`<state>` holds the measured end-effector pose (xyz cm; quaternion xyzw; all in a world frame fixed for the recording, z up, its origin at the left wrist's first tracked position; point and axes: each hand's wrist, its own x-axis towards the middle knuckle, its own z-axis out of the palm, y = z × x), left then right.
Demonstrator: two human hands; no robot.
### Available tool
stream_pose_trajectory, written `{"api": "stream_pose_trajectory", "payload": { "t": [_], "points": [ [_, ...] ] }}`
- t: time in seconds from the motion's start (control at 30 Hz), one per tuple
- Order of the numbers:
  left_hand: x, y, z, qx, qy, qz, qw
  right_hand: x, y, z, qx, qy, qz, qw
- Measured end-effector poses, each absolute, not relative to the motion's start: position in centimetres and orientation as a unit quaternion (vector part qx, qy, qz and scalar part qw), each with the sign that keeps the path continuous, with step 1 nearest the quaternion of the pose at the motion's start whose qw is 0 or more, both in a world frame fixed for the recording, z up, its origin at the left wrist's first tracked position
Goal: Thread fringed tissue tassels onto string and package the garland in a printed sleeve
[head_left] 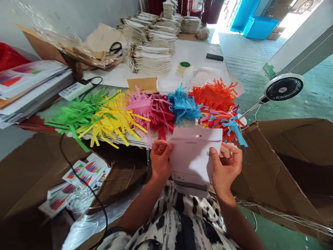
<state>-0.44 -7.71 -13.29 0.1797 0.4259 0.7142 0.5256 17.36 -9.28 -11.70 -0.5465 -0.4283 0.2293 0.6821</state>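
Observation:
A white printed packaging card with a hang slot and a fold near its top is held upright before me. My left hand pinches its left edge, thumb in front. On the opposite edge, my right hand grips with the thumb on the face and curled fingers behind. Just beyond the card lie fringed paper bunches in a row: green, yellow, pink, dark red, blue and orange. A multicoloured fringed bunch sits partly behind my right hand.
Stacks of off-white bundles stand at the back of the table. Scissors, a tape roll and a black phone-like object lie there too. A fan stands right, above an open cardboard box. Printed cards fill a box lower left.

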Motion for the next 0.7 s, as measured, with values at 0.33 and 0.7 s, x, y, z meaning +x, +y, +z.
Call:
{"api": "stream_pose_trajectory", "payload": {
  "t": [0.33,0.7],
  "points": [
    [0.4,-6.9,-12.5,0.221,0.454,0.694,0.513,17.3,-8.6,-12.2,-0.524,-0.491,0.314,0.621],
    [-1.0,-4.9,-12.5,0.22,0.506,0.691,0.468,17.8,-10.9,-14.5,-0.597,-0.617,0.212,0.467]
  ]
}}
